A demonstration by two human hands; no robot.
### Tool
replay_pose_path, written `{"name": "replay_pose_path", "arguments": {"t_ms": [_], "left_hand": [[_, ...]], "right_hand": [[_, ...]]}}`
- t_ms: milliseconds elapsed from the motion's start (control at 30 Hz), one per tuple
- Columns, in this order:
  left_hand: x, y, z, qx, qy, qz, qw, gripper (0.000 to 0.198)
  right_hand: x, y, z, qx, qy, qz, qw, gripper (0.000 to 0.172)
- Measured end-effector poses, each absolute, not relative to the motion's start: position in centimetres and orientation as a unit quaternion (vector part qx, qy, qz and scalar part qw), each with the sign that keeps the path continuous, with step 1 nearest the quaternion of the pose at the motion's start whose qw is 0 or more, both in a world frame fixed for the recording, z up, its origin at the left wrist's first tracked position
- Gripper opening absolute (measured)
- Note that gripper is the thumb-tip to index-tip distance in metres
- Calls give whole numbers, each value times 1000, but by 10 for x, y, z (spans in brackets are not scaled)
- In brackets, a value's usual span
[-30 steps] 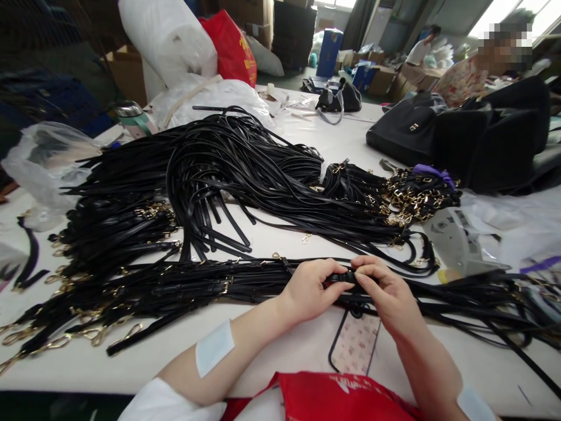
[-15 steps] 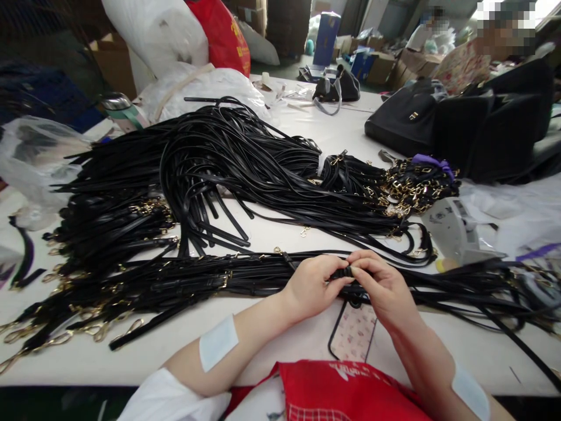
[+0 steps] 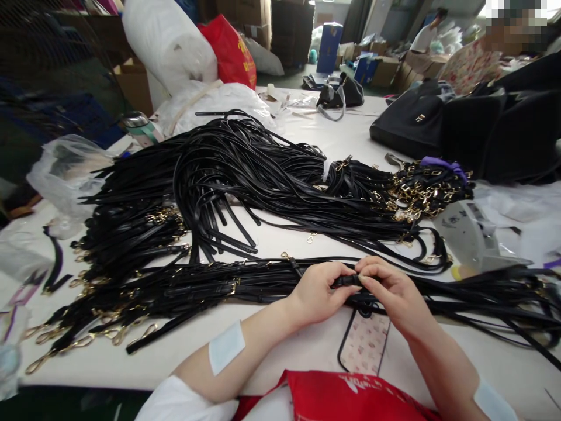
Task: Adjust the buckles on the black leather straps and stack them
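Observation:
Close together over the near row of straps, my left hand (image 3: 319,290) and my right hand (image 3: 391,290) pinch a short black strap piece (image 3: 347,281) between thumbs and fingers. My fingers partly cover it, so its full shape is hidden. Beneath my hands runs a long bundle of black straps (image 3: 193,286) with gold clasps at its left end. A gold snap hook (image 3: 287,257) on a short black tab stands just beyond my left hand. Below my hands lies a phone in a pink patterned case (image 3: 364,345).
A large heap of black straps (image 3: 245,158) covers the middle of the white table (image 3: 263,351). Black handbags (image 3: 412,117) stand at the back right. A thermos (image 3: 142,128), plastic bags (image 3: 65,175) and pliers (image 3: 33,283) lie to the left. People work in the background.
The whole view has shifted, with table things now lower and farther right in the picture. Both hands keep their pinch on the black strap piece, which shows slightly more.

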State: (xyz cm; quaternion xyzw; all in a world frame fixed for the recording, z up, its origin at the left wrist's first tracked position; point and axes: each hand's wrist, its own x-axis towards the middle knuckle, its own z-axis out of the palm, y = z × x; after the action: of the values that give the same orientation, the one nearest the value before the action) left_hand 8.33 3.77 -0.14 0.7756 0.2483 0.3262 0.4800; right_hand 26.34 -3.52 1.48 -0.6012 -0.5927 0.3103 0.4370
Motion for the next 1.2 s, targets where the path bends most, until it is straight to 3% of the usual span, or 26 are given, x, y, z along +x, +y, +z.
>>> {"name": "replay_pose_path", "arguments": {"t_ms": [200, 300, 333, 433, 567, 700, 833, 1033, 1200], "left_hand": [[80, 46, 2, 802, 237, 268, 479, 26], [79, 49, 8, 794, 242, 244, 503, 25], [78, 49, 9, 784, 246, 243, 516, 24], [76, 47, 10, 718, 254, 258, 595, 27], [73, 47, 11, 621, 273, 256, 688, 25], [74, 48, 21, 711, 300, 222, 596, 32], [79, 44, 30, 792, 319, 197, 482, 37], [79, 46, 30, 752, 245, 148, 594, 38], [54, 67, 45, 771, 245, 161, 565, 38]], "right_hand": [[265, -38, 25, -597, -683, 198, 370, 10], [263, -38, 29, -586, -737, 125, 312, 32], [262, -37, 29, -582, -746, 111, 304, 33], [259, -33, 28, -580, -747, 88, 315, 20], [258, -31, 26, -564, -761, 77, 311, 19], [256, -34, 25, -553, -764, 59, 326, 13], [255, -38, 25, -547, -768, 42, 330, 23], [257, -44, 31, -558, -758, 67, 331, 8], [271, -47, 36, -569, -741, 49, 352, 12]]}}
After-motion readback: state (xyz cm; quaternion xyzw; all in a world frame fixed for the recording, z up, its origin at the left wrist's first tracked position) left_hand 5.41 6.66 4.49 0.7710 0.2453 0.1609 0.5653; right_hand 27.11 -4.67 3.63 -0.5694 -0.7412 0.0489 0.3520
